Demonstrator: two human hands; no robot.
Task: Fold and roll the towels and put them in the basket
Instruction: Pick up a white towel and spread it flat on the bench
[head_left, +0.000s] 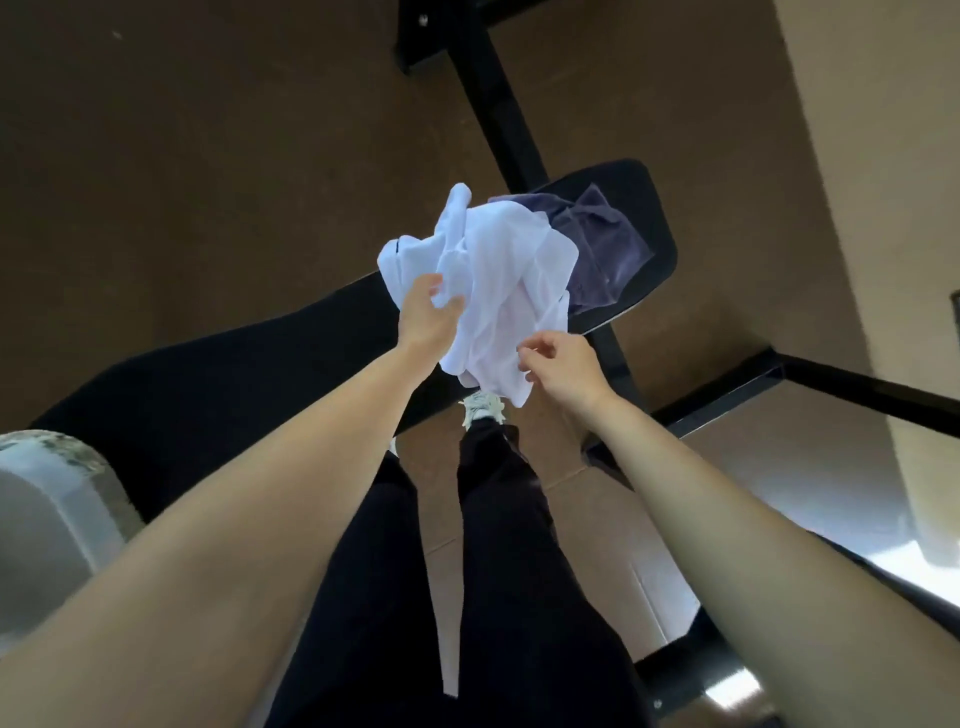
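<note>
A pale container (47, 519), likely the basket, sits at the near left, well apart from the work. Over the black tabletop (208, 374) the left hand (428, 317) grips a bunch of the white towel (498, 260) and the right hand (558, 364) pinches its lower edge; limp, light and crumpled, it wants taking by two corners and shaking flat. Beyond, a dark towel (597, 244) lies on the tabletop's rounded far end, so the bare stretch to the left looks roomier for spreading.

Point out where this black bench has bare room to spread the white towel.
Bare: the black bench top left of the left hand, toward the pale grey container. Crowded: the far end, where the crumpled purple terry towel lies behind the bunched white cloth towel.
</note>
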